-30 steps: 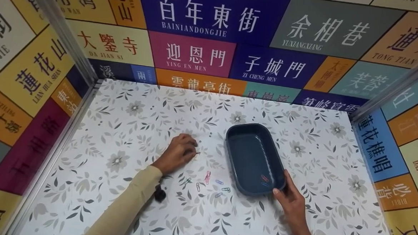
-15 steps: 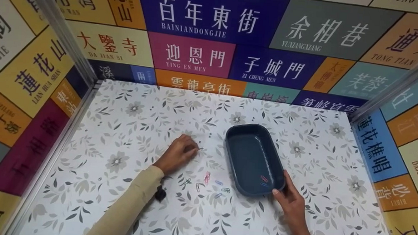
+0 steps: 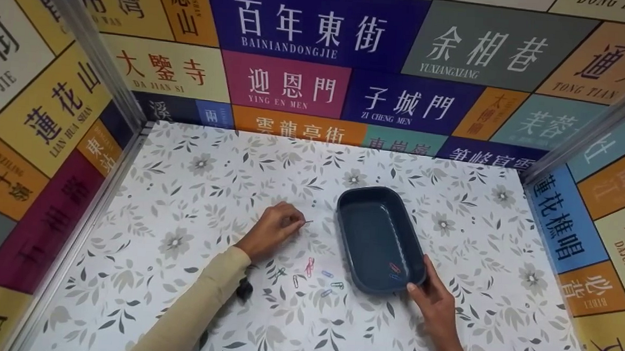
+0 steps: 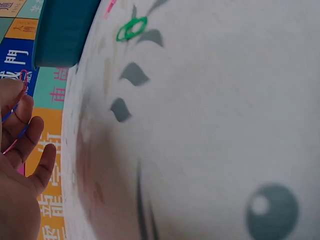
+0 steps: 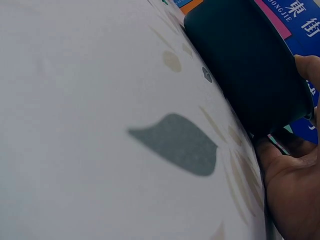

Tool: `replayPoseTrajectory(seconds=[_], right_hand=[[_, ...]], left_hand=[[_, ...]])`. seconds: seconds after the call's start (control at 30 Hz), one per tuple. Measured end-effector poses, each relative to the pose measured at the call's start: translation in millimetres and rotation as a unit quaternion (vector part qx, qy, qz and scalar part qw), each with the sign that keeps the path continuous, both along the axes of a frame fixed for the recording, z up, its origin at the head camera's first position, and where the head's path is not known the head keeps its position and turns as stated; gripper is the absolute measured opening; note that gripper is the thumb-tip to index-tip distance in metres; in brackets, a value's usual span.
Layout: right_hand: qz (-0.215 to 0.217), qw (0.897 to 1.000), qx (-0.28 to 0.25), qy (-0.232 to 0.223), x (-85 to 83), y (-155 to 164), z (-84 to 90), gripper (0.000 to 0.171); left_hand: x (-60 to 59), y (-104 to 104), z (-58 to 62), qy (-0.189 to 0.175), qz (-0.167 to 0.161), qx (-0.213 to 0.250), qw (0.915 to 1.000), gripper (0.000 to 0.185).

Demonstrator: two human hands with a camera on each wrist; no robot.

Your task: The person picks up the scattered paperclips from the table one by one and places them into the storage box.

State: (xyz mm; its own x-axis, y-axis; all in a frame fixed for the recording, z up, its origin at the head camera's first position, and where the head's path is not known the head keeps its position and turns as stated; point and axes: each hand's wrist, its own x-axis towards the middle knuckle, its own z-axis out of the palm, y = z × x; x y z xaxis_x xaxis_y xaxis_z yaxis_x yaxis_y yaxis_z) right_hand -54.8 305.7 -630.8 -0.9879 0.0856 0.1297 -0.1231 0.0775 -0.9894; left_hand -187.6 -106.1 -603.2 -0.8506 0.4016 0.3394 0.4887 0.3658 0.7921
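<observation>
My left hand (image 3: 272, 229) is just above the table, left of a dark blue plastic bin (image 3: 371, 237). Between its thumb and forefinger it pinches a red paper clip (image 4: 23, 77), while something blue (image 4: 22, 131) and pinkish, thin like more clips, shows among the curled fingers. My right hand (image 3: 435, 302) grips the bin's near right corner, thumb on the rim and fingers underneath. Inside the bin, near that corner, lie a red paper clip (image 3: 395, 267) and a blue paper clip (image 3: 394, 276).
Loose paper clips lie between the left forearm and the bin: pink-red ones (image 3: 310, 266), a green one (image 3: 279, 273), a dark one (image 3: 296, 280), another green one (image 3: 337, 284) and blue ones (image 3: 327, 273). Panels with printed signs (image 3: 285, 83) wall the flowered tabletop (image 3: 183, 190).
My left hand has shifted slightly right toward the bin, its fingertips now closer together around the clip. The right hand and the bin have stayed put.
</observation>
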Motion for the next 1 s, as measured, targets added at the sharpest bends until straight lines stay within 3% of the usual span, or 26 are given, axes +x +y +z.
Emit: replayPoseTrajectory(seconds=[0.2, 0.57, 1.0], right_hand=[[0.015, 1.000, -0.005, 0.003, 1.4, 0.7, -1.3, 0.075], [0.005, 1.000, 0.006, -0.001, 1.4, -1.6, 1.0, 0.074], [-0.001, 1.000, 0.014, 0.002, 0.3, -1.1, 3.2, 0.074]], left_hand=[[-0.4, 6.3, 1.4, -0.027, -0.014, 0.027, 0.9992, 0.012], [-3.6, 23.3, 9.4, 0.004, -0.025, 0.015, 0.9996, 0.008], [-7.2, 41.7, 22.3, 0.000, -0.043, 0.010, 0.9990, 0.010]])
